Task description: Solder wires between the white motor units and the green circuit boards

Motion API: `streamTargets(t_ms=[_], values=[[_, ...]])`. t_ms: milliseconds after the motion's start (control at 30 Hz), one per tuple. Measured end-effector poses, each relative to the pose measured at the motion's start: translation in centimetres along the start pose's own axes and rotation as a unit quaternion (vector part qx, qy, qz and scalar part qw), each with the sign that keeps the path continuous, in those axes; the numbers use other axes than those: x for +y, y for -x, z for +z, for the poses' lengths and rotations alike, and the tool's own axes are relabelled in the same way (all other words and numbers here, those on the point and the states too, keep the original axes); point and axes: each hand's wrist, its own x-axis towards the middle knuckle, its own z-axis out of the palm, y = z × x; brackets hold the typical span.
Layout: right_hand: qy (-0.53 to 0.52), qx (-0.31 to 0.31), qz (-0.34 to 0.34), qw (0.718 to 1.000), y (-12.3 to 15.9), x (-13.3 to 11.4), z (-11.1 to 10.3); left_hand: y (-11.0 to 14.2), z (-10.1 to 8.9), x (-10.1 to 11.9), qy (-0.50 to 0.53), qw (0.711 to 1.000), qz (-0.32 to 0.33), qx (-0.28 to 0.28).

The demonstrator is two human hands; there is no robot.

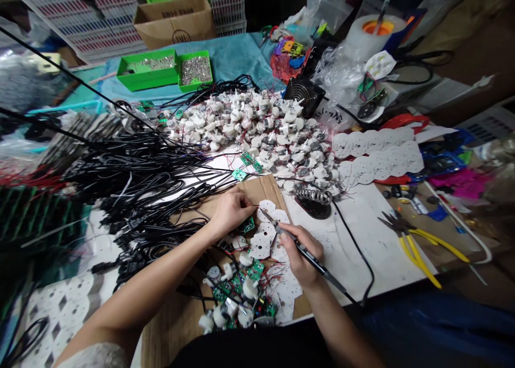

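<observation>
My right hand (301, 250) is closed around a black soldering iron (311, 259), its tip pointing up and left over a white perforated circuit panel (261, 244). At the panel's upper left, my left hand (234, 210) pinches something thin, seemingly a fine wire, close to the iron's tip. A green circuit board (246, 226) lies just below the left fingers, partly covered. Nearer my body, several white motor units (250, 288) sit tangled with green boards and thin red wires. Cardboard (169, 330) lies under this work.
A large heap of white motor units (257, 121) lies ahead, with black cables (132, 164) on the left. A coiled iron stand (314, 196) is beyond my right hand. Yellow-handled pliers (418, 244) rest at right. Green trays (148, 70) of small metal parts stand behind.
</observation>
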Motion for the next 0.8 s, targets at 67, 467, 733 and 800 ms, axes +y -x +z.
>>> streamTargets(t_ms=[67, 467, 733, 800], values=[[0.000, -0.001, 0.002, 1.000, 0.01, 0.06, 0.05, -0.01, -0.01, 0.01, 0.002, 1.000, 0.000, 0.001], [0.007, 0.001, 0.007, 1.000, 0.00, -0.15, -0.12, 0.06, -0.02, 0.10, 0.016, 1.000, 0.000, 0.008], [0.007, 0.002, 0.004, 1.000, 0.02, -0.17, -0.17, 0.05, 0.05, -0.15, 0.012, 1.000, 0.014, 0.009], [0.007, 0.002, 0.003, 1.000, -0.02, -0.21, -0.16, 0.03, 0.03, 0.00, 0.004, 1.000, 0.004, 0.008]])
